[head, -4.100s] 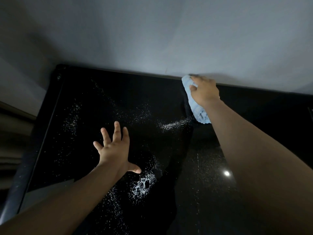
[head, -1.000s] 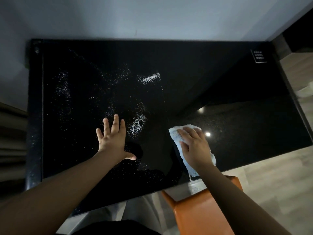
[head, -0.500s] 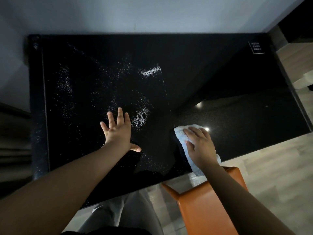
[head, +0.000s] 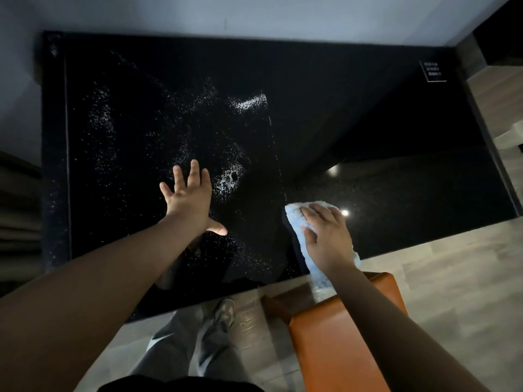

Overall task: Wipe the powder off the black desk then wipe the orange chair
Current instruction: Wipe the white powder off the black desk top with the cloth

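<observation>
Right hand point(head: 328, 239): flat, pressing fluffy pale-blue cloth point(head: 294, 217) at near edge of glossy black desk point(head: 396, 123), above orange padded chair point(head: 334, 340). Left hand point(head: 189, 199): splayed, empty, beside white powder point(head: 229, 179).

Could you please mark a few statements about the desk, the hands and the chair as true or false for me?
1. The right hand presses a light blue cloth onto the desk. True.
2. The left hand holds a second cloth. False: its fingers are spread and it holds nothing.
3. Most of the powder lies on the desk's left half. True.
4. The chair stands at the desk's far edge, by the wall. False: it stands at the near edge, just below the cloth.
</observation>
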`<state>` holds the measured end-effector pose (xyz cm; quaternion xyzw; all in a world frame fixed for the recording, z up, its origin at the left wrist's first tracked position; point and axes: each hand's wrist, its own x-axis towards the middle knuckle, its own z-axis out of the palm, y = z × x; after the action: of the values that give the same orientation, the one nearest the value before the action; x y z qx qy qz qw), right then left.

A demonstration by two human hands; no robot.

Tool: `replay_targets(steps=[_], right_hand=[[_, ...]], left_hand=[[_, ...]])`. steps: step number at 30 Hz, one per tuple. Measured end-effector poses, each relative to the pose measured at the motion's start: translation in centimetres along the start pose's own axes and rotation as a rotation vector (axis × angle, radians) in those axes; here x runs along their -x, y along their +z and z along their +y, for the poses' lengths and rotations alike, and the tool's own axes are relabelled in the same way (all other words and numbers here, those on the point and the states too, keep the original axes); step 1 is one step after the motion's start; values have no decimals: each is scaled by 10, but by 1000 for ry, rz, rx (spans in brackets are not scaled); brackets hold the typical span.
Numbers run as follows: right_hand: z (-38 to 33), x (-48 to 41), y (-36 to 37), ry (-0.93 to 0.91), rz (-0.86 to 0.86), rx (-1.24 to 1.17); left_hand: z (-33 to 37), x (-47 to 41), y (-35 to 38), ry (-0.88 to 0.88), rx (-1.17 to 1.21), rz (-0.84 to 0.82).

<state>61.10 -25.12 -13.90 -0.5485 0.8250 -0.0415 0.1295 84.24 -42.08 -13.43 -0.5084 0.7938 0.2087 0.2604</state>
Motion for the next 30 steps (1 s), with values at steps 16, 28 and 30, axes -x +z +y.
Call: replay_targets(steps=[16, 28, 30], right_hand=[[3, 90, -1, -7, -23, 54], [-23, 91, -22, 49, 36, -57], [-34, 79, -29, 54, 61, -77]], left_hand=[[-2, 3, 2, 7, 26, 47], [-3, 4, 1, 19, 29, 48], [-7, 5, 3, 40, 31, 65]])
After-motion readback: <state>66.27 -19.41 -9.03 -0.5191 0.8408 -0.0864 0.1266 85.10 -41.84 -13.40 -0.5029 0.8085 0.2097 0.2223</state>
